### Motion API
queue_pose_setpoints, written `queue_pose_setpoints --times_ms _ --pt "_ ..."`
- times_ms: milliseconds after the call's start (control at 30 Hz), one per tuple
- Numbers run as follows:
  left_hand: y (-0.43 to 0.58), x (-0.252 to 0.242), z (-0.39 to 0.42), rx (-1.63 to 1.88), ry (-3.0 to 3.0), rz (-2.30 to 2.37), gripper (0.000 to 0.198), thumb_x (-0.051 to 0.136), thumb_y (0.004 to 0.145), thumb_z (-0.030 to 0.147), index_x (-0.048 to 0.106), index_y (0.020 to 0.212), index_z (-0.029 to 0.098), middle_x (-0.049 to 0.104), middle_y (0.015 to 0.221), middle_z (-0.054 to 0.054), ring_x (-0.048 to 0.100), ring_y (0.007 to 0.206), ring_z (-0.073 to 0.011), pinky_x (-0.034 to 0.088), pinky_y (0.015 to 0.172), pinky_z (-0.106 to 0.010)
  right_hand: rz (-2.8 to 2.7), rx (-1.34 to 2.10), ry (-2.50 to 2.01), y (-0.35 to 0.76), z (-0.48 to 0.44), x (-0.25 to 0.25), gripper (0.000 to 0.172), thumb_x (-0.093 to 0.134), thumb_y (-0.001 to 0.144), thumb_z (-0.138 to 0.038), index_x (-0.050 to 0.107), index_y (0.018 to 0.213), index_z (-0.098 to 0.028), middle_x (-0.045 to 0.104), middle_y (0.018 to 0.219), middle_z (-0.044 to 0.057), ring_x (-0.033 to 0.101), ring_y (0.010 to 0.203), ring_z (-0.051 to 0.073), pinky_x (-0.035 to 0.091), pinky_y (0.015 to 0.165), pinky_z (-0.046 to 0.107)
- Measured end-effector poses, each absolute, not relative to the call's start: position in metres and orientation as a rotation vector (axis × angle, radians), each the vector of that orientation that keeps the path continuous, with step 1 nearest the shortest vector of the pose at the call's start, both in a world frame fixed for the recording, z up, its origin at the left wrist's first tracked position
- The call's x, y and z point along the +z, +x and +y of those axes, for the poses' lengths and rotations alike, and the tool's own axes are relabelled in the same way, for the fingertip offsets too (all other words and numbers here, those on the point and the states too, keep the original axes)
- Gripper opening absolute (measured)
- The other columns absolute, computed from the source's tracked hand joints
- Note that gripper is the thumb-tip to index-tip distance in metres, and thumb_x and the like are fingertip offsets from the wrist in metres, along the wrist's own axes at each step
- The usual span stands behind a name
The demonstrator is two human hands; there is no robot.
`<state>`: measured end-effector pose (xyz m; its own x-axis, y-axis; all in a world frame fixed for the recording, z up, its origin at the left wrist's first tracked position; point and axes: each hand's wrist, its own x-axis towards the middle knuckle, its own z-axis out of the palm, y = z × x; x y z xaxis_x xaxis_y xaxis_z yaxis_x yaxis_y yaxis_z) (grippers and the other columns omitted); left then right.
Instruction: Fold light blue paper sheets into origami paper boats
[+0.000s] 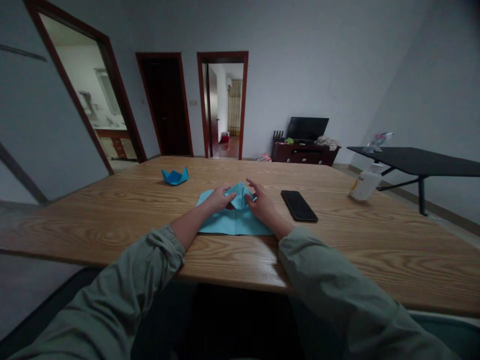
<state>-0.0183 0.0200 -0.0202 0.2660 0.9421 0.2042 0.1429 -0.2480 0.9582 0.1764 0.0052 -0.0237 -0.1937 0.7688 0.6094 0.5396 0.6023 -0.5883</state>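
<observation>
folding in progress | left hand (219, 199), right hand (262, 207) pinching raised peak of light-blue paper (234, 225) | wooden surface (112, 230) | black phone (299, 206) right, blue paper boat (175, 176) ahead

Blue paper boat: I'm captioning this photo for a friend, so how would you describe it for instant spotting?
On the long wooden table, find the flat light-blue paper at the near edge. Beyond it to the left stands a small darker-blue origami boat, alone, its rim pointed, unlike the flat paper.
</observation>
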Motion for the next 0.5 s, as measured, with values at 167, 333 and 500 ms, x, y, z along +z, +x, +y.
queue_pose_setpoints --times_ms 167,333,500 --pt "-0.016 -0.018 0.017 1.095 1.478 1.064 0.042 0.073 0.079 0.039 0.061 0.111 0.016 0.068 0.079 -0.002 0.064 0.054 -0.0126 0.057 0.056 -0.026 -2.171 0.106 -0.979 0.171 -0.006 -0.025 0.067 0.062 0.087 -0.039 0.041 0.15 -0.026 0.039 0.152 0.015 0.042 0.138 0.03 0.037 0.112 0.046" --pt "-0.01 -0.011 0.012 1.096 1.46 1.036 0.034 0.073 0.079 0.039 0.064 0.102 0.016 0.067 0.073 -0.001 0.063 0.054 -0.0123 0.056 0.055 -0.025 -2.253 0.057 -1.026 0.177 -0.016 -0.02 0.076 0.068 0.081 -0.033 0.038 0.151 -0.03 0.028 0.16 0.013 0.045 0.136 0.033 0.041 0.11 0.047" --pt "-0.006 -0.006 0.015 1.133 1.477 1.07 0.025 0.07 0.079 0.034 0.068 0.095 0.015 0.064 0.07 -0.001 0.058 0.053 -0.0113 0.05 0.047 -0.021 -2.213 0.066 -1.098 0.177 -0.019 -0.017 0.076 0.065 0.078 -0.02 0.039 0.15 -0.025 0.02 0.162 0.015 0.047 0.135 0.032 0.044 0.107 0.046"
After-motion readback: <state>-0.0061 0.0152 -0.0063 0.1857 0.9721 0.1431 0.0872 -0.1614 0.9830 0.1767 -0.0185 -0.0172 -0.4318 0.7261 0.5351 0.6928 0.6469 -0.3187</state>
